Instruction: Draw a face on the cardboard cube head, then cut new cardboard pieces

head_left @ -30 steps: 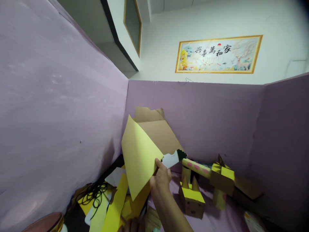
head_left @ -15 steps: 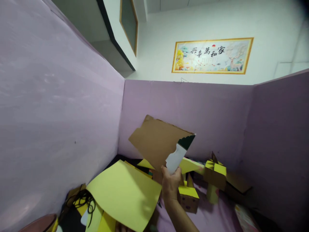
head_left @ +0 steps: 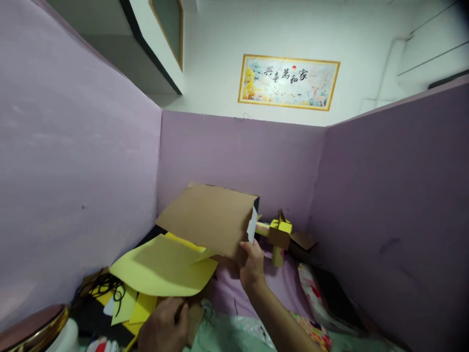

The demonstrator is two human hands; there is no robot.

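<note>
My right hand (head_left: 252, 266) is closed on the lower right corner of a brown cardboard sheet (head_left: 208, 220), thumb on its front face. A white torn patch (head_left: 252, 225) shows along the sheet's right edge. At the bottom, my left hand (head_left: 164, 325) is curled with its fingers at the near edge of a large pale yellow sheet (head_left: 161, 266), which bows upward; the fingertips are partly hidden. The cardboard is held tilted above and behind the yellow sheet, overlapping its far edge in view.
Beyond my right hand stands a cardboard figure with a yellow-topped box head (head_left: 279, 238). Black cord (head_left: 106, 286) lies on yellow pieces at left, near a round gold-rimmed lid (head_left: 34, 325). Purple walls (head_left: 238, 151) enclose the area. A dark flat object (head_left: 337, 293) lies at right.
The view has turned right. The cardboard has rotated so that its white and green printed area shows less. My left hand has come into fuller view, and the yellow sheet lies flatter.
</note>
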